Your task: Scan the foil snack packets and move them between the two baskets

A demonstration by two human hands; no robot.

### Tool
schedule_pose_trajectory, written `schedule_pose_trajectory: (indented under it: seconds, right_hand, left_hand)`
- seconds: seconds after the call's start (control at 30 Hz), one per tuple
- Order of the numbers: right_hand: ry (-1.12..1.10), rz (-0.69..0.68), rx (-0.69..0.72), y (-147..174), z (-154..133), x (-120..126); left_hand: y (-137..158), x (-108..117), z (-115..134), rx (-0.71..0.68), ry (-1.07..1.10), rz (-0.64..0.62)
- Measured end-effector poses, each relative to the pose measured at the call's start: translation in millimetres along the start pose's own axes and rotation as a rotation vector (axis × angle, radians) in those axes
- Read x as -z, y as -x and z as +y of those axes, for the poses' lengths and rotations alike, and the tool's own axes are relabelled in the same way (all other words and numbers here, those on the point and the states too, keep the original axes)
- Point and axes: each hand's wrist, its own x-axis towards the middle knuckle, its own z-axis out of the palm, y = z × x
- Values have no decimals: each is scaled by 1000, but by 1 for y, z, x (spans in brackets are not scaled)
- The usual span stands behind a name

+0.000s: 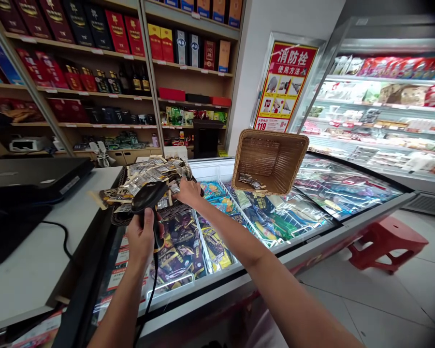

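My left hand (142, 237) is wrapped round the handle of a black barcode scanner (149, 195), whose cord hangs down over the freezer edge. The scanner's head points at a heap of small clear-and-gold snack packets (155, 171) piled in a dark woven basket (174, 210). At the right side of this heap is my right hand (189, 191), its fingers curled in among the packets; what they grip is hidden. Farther right, a brown wicker basket (271, 157) stands tilted with its opening toward me, and a few packets (252, 181) lie inside it.
Both baskets rest on a glass-topped chest freezer (239, 268) with bagged frozen food inside. A white counter (25, 266) with a black machine (39, 179) adjoins it on the left. A red stool (387, 244) stands at right. Stocked shelves (94, 50) line the back.
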Motion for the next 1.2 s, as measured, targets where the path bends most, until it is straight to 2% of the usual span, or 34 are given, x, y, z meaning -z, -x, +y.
schedule_pose_trajectory:
  seconds: [0.1, 0.2, 0.33, 0.5, 0.63, 0.83, 1.0, 1.2]
  right_hand:
    - [-29, -84, -70, 4, -1, 2]
    - [-160, -129, -113, 11, 1, 20]
    - [-493, 99, -176, 25, 12, 57]
    - [-800, 298, -319, 48, 44, 91]
    - [-807, 392, -341, 51, 68, 99]
    - [-777, 429, -332, 46, 83, 101]
    - [-763, 412, -336, 47, 86, 100]
    - [-763, 409, -345, 47, 89, 94]
  left_hand:
    - [2, -3, -5, -4, 7, -27]
    - [2, -7, -11, -8, 44, -32]
    - [5, -10, -13, 11, 38, -101]
    - [9, -14, -14, 38, -12, -192]
    - [11, -21, -20, 19, -84, -299]
    - [10, -41, -18, 16, -274, -456]
    - [11, -54, -9, -17, -359, -477]
    - [14, -58, -8, -15, -400, -494]
